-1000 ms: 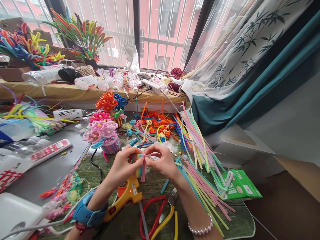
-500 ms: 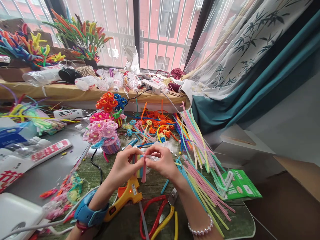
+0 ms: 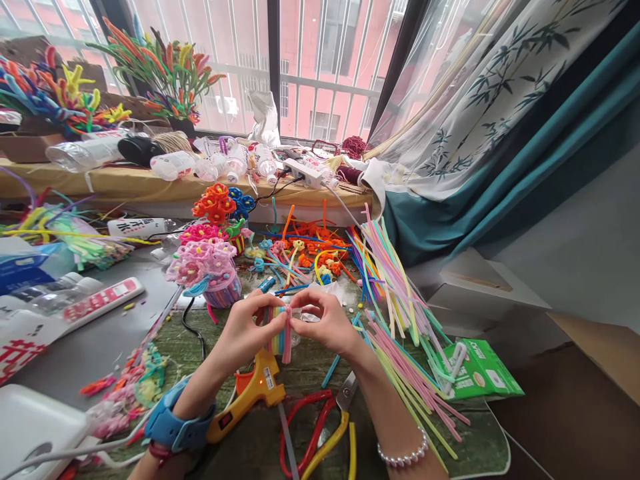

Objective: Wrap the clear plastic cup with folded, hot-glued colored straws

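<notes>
Between my hands is a small piece of striped pipe-cleaner work (image 3: 277,339) in pastel pink, blue and yellow. My left hand (image 3: 253,328) pinches it from the left, partly covering it. My right hand (image 3: 320,321) pinches its pink right edge, fingertips nearly touching the left ones. Below my left hand lies a yellow glue gun (image 3: 260,387) with a small red light showing. Red and yellow-handled scissors (image 3: 345,397) rest beside my right forearm. A pot of pink pipe-cleaner flowers (image 3: 205,267) stands behind my left hand.
Loose pastel pipe cleaners (image 3: 405,373) and a green packet (image 3: 487,369) lie at the right. Orange pieces (image 3: 320,243) are scattered behind my hands. Plastic bottles and a power strip (image 3: 303,172) line the windowsill. A white device (image 3: 40,427) and cables are at the lower left.
My left wrist has shifted slightly left and my right forearm slightly too. Both hands keep their pinch on the striped piece, which shows a little more of its stripes.
</notes>
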Action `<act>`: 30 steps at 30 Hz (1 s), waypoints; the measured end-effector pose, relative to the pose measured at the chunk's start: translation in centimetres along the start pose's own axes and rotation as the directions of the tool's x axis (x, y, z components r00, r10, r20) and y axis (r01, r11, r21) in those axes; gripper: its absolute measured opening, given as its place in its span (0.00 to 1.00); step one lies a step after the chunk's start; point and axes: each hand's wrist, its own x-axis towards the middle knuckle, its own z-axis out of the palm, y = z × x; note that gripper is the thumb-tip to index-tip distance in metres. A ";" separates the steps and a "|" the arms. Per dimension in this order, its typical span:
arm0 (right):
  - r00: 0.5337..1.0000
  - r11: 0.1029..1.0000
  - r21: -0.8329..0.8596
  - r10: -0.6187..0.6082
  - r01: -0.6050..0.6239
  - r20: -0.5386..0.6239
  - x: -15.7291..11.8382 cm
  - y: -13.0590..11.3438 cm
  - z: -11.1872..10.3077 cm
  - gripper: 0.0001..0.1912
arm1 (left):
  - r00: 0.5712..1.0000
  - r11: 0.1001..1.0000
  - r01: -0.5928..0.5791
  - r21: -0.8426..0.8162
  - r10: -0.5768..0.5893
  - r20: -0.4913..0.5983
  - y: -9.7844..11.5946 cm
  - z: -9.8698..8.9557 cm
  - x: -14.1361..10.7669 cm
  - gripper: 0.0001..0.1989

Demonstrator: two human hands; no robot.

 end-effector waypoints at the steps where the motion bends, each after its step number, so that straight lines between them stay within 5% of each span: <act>1: 1.000 1.000 -0.008 -0.002 0.002 -0.003 0.0 0.0 0.1 0.10 | 1.000 1.000 0.000 -0.002 0.000 -0.001 0.0 0.0 0.0 0.10; 10: 0.999 0.998 -0.063 -0.032 0.031 -0.021 0.0 0.0 0.3 0.09 | 1.000 1.000 0.002 -0.003 -0.002 0.011 -0.2 0.1 -0.1 0.11; 30: 0.972 0.996 0.031 -0.083 0.078 0.222 -0.3 0.1 -0.5 0.24 | 0.997 0.995 0.080 -0.054 -0.079 0.011 -0.2 -0.5 0.1 0.15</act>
